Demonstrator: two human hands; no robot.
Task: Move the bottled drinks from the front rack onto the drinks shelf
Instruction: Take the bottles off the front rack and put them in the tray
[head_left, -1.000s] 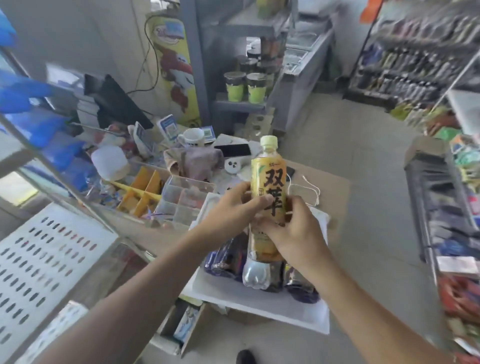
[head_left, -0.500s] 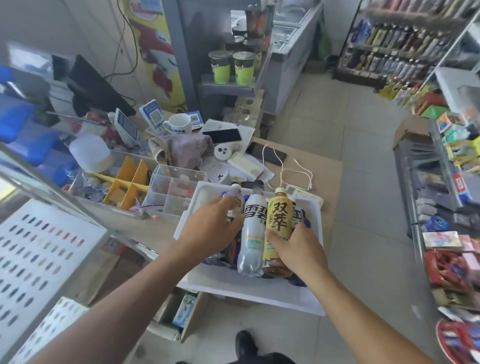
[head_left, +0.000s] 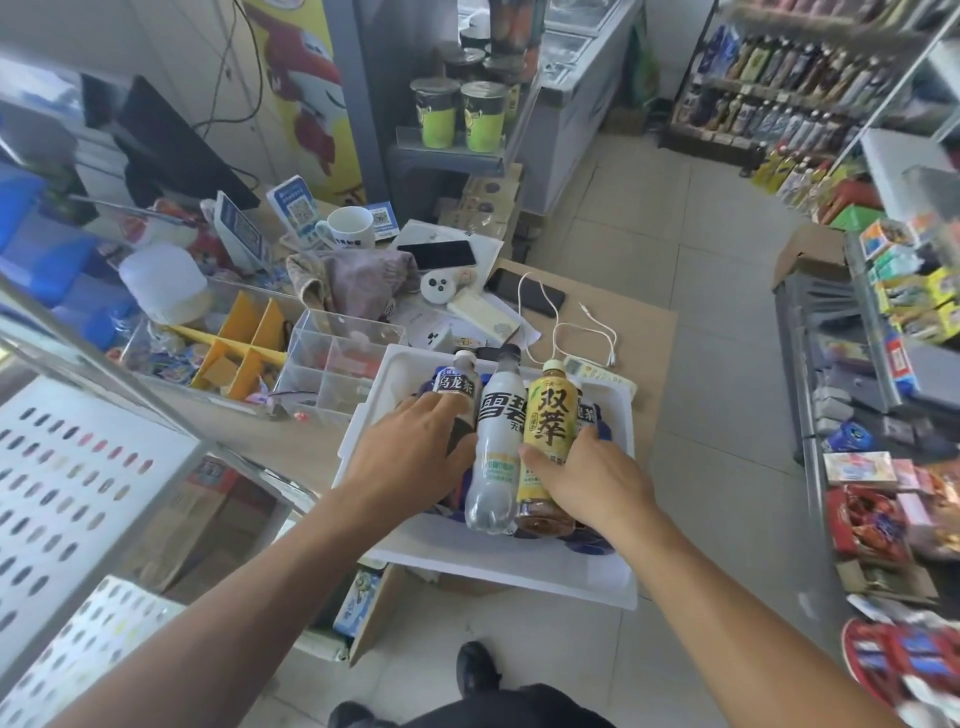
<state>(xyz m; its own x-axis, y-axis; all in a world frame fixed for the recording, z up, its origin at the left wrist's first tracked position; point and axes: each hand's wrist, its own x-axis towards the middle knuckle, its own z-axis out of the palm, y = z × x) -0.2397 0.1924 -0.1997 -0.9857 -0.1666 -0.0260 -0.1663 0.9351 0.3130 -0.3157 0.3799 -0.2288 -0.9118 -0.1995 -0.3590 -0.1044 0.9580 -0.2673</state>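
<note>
Two hands are working in the white tray: left hand gripping the dark bottle, right hand gripping the yellow bottle, clear bottle lying between; cables lying just beyond.

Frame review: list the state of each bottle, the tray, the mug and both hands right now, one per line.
Yellow tea bottle: capped, leaning in the tray, held in the right hand's grip.
White soda bottle: capped, leaning, not gripped.
Dark oolong tea bottle: capped, left hand's fingers on it.
White foam tray: open-topped, holding bottles.
White mug: upright on the counter.
Left hand: fingers curled on the dark bottle.
Right hand: around the yellow bottle.
</note>
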